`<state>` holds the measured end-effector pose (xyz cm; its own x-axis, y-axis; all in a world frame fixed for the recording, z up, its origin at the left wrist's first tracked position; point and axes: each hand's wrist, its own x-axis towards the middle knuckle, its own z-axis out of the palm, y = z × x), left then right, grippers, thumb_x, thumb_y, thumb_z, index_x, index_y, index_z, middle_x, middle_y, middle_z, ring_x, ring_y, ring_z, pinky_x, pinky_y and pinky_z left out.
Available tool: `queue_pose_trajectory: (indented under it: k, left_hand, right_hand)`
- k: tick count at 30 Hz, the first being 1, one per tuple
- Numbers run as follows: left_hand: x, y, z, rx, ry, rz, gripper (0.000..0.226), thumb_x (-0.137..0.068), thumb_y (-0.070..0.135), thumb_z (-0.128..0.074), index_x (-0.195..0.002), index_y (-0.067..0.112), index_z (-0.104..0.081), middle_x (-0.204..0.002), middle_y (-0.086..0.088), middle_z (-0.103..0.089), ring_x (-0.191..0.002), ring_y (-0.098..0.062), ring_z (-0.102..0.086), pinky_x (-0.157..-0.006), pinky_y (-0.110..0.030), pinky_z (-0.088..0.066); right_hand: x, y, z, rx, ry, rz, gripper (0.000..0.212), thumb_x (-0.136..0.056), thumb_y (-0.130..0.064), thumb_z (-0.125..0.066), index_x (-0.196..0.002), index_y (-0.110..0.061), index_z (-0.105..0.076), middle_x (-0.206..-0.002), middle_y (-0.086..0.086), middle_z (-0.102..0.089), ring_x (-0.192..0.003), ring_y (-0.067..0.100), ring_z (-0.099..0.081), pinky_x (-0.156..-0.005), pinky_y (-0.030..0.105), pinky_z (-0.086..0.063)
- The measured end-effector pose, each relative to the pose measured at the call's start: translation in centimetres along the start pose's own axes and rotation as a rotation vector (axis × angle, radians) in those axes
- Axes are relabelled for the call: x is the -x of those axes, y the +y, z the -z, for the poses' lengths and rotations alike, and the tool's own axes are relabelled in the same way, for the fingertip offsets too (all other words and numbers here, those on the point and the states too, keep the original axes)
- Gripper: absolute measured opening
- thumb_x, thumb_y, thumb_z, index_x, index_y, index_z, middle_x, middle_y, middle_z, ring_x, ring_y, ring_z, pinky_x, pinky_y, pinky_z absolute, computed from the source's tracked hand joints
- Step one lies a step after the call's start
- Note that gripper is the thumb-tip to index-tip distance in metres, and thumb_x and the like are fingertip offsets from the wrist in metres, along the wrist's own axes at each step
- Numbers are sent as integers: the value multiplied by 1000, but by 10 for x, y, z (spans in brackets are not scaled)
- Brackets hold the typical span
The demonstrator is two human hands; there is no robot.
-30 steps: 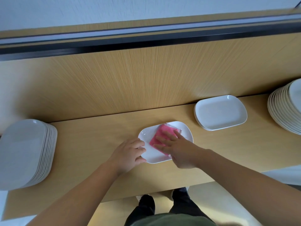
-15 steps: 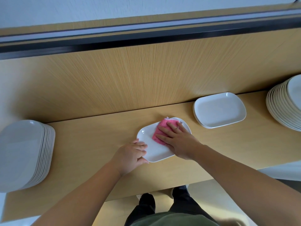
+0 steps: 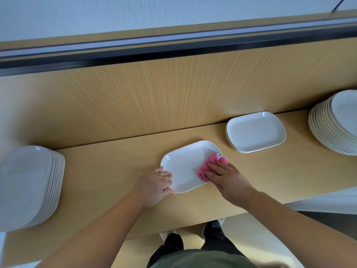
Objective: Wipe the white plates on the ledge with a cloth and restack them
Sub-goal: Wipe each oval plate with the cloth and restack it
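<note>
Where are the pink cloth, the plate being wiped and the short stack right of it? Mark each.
pink cloth (image 3: 213, 159), head view, fold beyond the fingers.
plate being wiped (image 3: 185, 167), head view, bare centre.
short stack (image 3: 255, 132), head view, top plate's centre.

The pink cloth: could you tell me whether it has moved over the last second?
Yes. The cloth has slid right to the plate's right edge, nearer the short stack.

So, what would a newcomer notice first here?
The pink cloth stands out, pressed by the flat right hand onto the right end of a white plate in the middle of the ledge; the left hand grips the plate's left rim. Plates frame it: a tall stack at far left, a short stack just to the right, a round-plate stack at far right.
</note>
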<state>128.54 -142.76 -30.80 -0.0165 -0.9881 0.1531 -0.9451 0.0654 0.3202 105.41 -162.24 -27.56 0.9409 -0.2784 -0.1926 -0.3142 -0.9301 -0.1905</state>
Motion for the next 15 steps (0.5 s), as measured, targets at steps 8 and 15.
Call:
queue_pose_trajectory:
  k: [8, 15]
  left_hand:
    - [-2, 3, 3, 8, -32, 42, 49, -81, 55, -43, -66, 20, -74, -96, 5, -75, -96, -8, -69, -101, -25, -35]
    - [-3, 23, -2, -125, -61, 8, 35, -81, 44, -46, -101, 23, -66, -120, -2, -67, -114, -18, -59, -102, -36, -30]
  right_hand:
    - [9, -6, 9, -180, 117, 97, 38, -81, -11, -68, -114, -27, -68, -104, -6, -70, -94, 24, -65, -69, 42, -56]
    - [13, 0, 41, -358, 283, 101, 36, -95, -10, -56, -127, -26, -64, -109, -7, -68, -96, 20, -62, -74, 40, -51]
